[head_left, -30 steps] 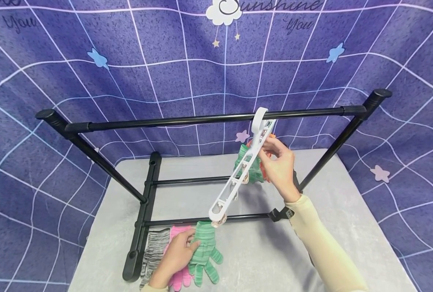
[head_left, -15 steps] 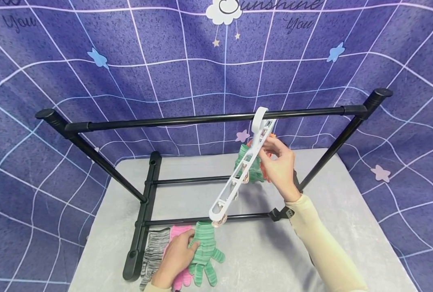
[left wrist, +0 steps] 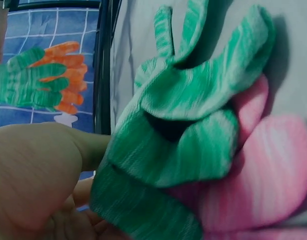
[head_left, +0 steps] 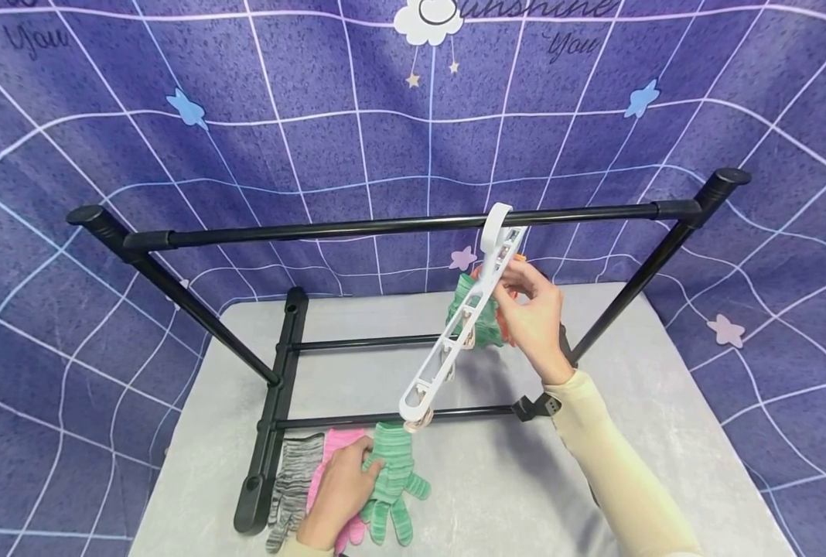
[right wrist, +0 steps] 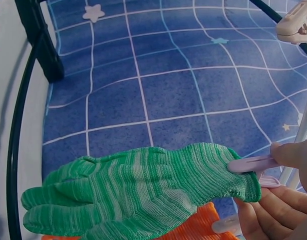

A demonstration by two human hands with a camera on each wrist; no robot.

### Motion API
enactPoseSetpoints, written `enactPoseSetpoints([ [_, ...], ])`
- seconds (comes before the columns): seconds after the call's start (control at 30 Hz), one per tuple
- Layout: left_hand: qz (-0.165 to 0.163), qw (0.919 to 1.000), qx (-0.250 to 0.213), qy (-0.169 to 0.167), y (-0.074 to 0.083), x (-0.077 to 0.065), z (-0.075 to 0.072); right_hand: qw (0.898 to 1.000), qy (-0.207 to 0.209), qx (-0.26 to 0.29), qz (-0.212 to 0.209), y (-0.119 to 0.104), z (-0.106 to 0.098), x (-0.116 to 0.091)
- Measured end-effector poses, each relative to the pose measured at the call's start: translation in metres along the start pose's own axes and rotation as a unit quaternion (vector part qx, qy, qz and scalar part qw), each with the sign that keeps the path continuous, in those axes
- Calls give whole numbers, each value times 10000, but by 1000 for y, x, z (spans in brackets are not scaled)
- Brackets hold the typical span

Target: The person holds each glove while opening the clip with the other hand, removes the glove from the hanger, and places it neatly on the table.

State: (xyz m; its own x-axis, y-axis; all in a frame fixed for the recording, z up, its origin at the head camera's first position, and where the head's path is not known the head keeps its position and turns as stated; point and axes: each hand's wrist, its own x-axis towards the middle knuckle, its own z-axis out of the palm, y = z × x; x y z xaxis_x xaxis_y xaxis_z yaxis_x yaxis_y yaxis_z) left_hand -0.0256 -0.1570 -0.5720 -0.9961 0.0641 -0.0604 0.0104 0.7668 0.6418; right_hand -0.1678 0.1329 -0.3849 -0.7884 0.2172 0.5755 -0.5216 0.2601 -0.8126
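Observation:
My right hand (head_left: 534, 313) pinches a lilac clothespin (right wrist: 251, 164) whose tips sit on the cuff of a hanging green striped glove (right wrist: 128, 192). Beyond that glove hangs an orange glove (right wrist: 193, 224), with a pale clip on its cuff. The clips belong to a white hanger (head_left: 448, 340) hooked over the black top bar (head_left: 385, 227). On the table, my left hand (head_left: 346, 480) pinches the edge of another green striped glove (head_left: 392, 464) between thumb and fingers. A pink glove (head_left: 342, 439) lies partly beneath that hand, and a grey-black glove (head_left: 298, 480) lies left of it.
The black rack's left foot (head_left: 274, 418) runs beside the gloves, and its lower rails (head_left: 357, 344) cross the grey table (head_left: 510, 503). Several clips (head_left: 418, 420) dangle from the hanger's near half. A purple patterned curtain (head_left: 315, 116) stands behind and around the table.
My left hand has shifted very slightly, and the fingers of the green glove beside it have turned a little to the right. My right hand and the hanger have stayed in place.

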Motion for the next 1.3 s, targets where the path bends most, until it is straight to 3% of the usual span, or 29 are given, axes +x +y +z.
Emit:
enactPoseSetpoints([
  [0.13, -14, 9999, -33, 113, 0, -1, 5, 10000, -1, -29, -34, 1, 0, 0],
  [0.37, -145, 9974, 613, 363, 3, -2, 4, 10000, -3, 5, -73, 1, 0, 1],
  [0.5, -35, 9950, 848, 528, 6, -4, 1, 10000, -24, 12, -90, 0, 0, 1],
  [0.83, -112, 9930, 1040, 546, 10, -4, -7, 10000, -39, -29, -69, -2, 0, 1],
  [1.0, -200, 9936, 920, 622, 19, -3, -17, 10000, -14, -59, -3, -1, 0, 0],
  [1.1, -44, 9936, 763, 832, 25, 0, -23, 10000, 0, -80, 18, -1, -1, 0],
  [1.3, 382, 9935, -202, 1057, 40, 22, -29, 10000, 26, -76, -31, -2, -1, 0],
])
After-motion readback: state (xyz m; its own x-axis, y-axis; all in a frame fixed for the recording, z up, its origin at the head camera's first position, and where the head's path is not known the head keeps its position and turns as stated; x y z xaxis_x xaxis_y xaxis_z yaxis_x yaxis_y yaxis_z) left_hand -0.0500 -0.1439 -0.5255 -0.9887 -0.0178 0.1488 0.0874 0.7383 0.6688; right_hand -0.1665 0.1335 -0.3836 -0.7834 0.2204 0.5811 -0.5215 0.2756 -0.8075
